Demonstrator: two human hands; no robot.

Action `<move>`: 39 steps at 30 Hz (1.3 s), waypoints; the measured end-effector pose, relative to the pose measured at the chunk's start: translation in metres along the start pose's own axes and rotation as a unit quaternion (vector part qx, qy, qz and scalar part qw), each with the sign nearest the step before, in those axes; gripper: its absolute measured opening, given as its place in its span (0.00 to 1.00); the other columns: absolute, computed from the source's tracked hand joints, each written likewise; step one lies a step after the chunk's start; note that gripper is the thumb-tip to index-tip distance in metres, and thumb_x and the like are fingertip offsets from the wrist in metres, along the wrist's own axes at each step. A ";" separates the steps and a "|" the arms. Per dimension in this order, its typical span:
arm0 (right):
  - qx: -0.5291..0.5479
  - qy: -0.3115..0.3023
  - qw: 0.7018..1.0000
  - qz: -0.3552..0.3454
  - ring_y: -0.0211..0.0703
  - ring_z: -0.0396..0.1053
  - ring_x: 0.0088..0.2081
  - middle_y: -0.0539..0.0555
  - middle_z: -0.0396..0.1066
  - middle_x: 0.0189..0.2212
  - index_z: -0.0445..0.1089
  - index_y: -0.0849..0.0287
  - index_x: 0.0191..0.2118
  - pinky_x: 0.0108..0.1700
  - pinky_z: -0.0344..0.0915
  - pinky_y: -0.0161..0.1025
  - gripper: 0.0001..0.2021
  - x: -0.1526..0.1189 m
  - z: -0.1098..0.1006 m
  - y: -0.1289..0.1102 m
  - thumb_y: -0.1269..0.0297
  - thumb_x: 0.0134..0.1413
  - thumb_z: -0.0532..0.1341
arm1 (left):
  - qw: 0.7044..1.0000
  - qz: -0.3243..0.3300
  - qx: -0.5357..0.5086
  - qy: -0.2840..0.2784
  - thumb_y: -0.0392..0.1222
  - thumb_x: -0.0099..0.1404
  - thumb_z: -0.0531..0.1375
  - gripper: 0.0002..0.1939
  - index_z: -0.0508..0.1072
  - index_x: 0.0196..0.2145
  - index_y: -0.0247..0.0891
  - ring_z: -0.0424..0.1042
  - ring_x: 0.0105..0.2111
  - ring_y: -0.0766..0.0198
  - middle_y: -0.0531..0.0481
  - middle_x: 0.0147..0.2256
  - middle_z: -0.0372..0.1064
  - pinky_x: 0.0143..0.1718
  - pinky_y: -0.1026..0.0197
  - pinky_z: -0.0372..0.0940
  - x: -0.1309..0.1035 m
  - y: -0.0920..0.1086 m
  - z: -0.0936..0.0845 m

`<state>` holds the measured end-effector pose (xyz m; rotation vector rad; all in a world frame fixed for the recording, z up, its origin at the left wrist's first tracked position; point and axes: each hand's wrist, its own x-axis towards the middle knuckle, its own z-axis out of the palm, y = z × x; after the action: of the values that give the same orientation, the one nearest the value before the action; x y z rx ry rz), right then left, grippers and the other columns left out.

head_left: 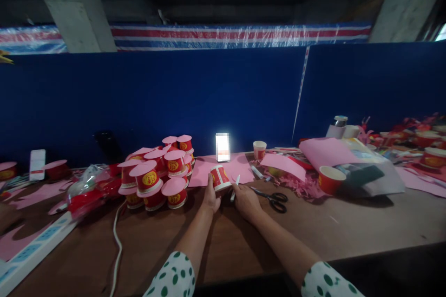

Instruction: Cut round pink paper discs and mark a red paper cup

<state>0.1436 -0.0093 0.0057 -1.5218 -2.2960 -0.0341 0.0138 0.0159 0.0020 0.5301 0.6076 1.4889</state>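
Observation:
My left hand [211, 197] is closed round a red and white paper cup [220, 177], which is tilted over the table. Close to the cup's right side, my right hand [246, 200] grips a slim white pen-like tool [236, 184]; its exact kind is too small to tell. Just right of that hand lies a pair of black-handled scissors [277, 202]. Behind the cup is a sheet of pink paper [202, 170]. On the left, several red cups [150, 178] topped with pink paper discs are stacked together.
A lit phone [223, 147] stands against the blue partition [209, 93]. At left are a white power strip [38, 246], its cord [116, 236] and a plastic-wrapped red bundle [88, 190]. To the right sit a red cup [331, 180], pink paper shreds [310, 189] and a white bag [379, 171].

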 end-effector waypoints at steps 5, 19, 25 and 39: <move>0.000 0.000 1.000 0.001 0.45 0.66 0.41 0.59 0.70 0.39 0.61 0.60 0.48 0.42 0.56 0.37 0.16 0.000 0.000 0.000 0.74 0.54 0.49 | 1.000 0.007 0.001 0.005 0.55 0.57 0.55 0.21 0.70 0.37 0.33 0.73 0.32 0.58 0.46 0.29 0.72 0.38 0.55 0.66 0.000 0.000 0.001; 0.005 -0.006 1.000 0.007 0.45 0.65 0.43 0.59 0.69 0.41 0.60 0.60 0.51 0.44 0.56 0.36 0.18 -0.001 0.000 0.000 0.73 0.53 0.50 | 1.000 0.005 0.008 0.016 0.56 0.57 0.54 0.23 0.69 0.39 0.33 0.72 0.28 0.61 0.45 0.30 0.72 0.36 0.55 0.67 -0.002 0.000 0.001; 0.002 -0.023 1.000 -0.005 0.45 0.64 0.44 0.61 0.69 0.41 0.60 0.62 0.52 0.46 0.56 0.37 0.19 0.000 0.002 0.000 0.75 0.53 0.49 | 1.000 0.006 -0.006 0.025 0.56 0.57 0.55 0.23 0.69 0.39 0.33 0.71 0.26 0.62 0.47 0.29 0.72 0.32 0.58 0.67 -0.001 -0.004 0.000; 0.217 0.075 0.972 -0.048 0.47 0.69 0.41 0.57 0.71 0.41 0.61 0.56 0.51 0.41 0.65 0.39 0.20 0.025 -0.010 0.050 0.71 0.50 0.54 | 0.998 -0.066 -0.013 0.005 0.52 0.59 0.53 0.17 0.68 0.31 0.33 0.70 0.24 0.62 0.48 0.24 0.70 0.33 0.57 0.66 0.021 0.011 0.006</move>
<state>0.1828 0.0310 0.0136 -1.1458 -2.0814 0.2981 0.0092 0.0375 0.0133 0.4541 0.6177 1.3733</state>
